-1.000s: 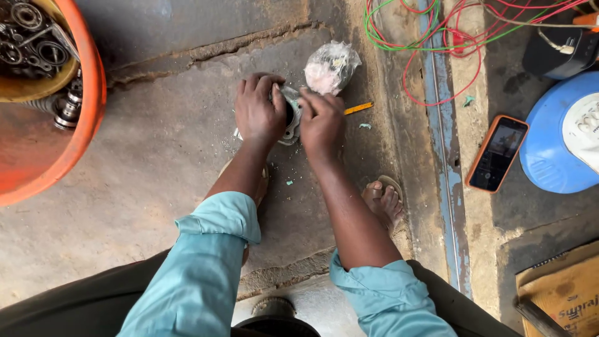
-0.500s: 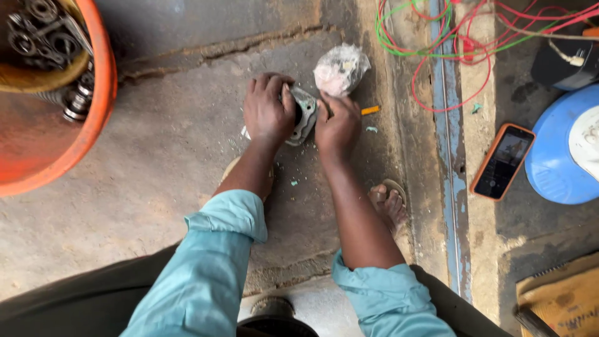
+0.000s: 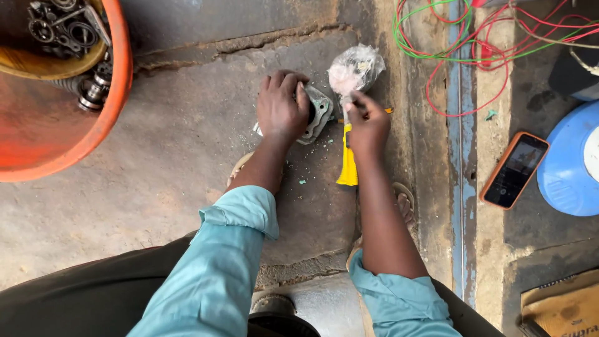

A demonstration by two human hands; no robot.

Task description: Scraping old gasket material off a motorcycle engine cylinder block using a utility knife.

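Cracked, dusty concrete floor [image 3: 175, 156] forms the working surface, seen from above by a person crouched over it.

Left hand [image 3: 282, 107]: fingers curled over and pressed down on a grey metal housing part [image 3: 319, 114], which sits on the floor directly ahead of the person. The hand covers most of the part; only its right flange shows.

Right hand [image 3: 368, 123]: closed around a yellow-handled tool [image 3: 347, 163]. The handle points back toward the person, and the working end meets the right edge of the housing part; the tip itself is hidden by the fingers.

Just beyond the right hand lies a knotted clear plastic bag [image 3: 354, 68] with pale contents, near the part but apart from it.

Surroundings:
1. An orange tub [image 3: 75, 146] at upper left, holding bearings and metal pieces [image 3: 65, 31].
2. Red and green wires [image 3: 474, 43] tangled at upper right.
3. A phone in an orange case [image 3: 515, 170] lying face up at right.
4. A blue round lid [image 3: 571, 165] just beside the phone.
5. Small green flecks scattered about the floor.
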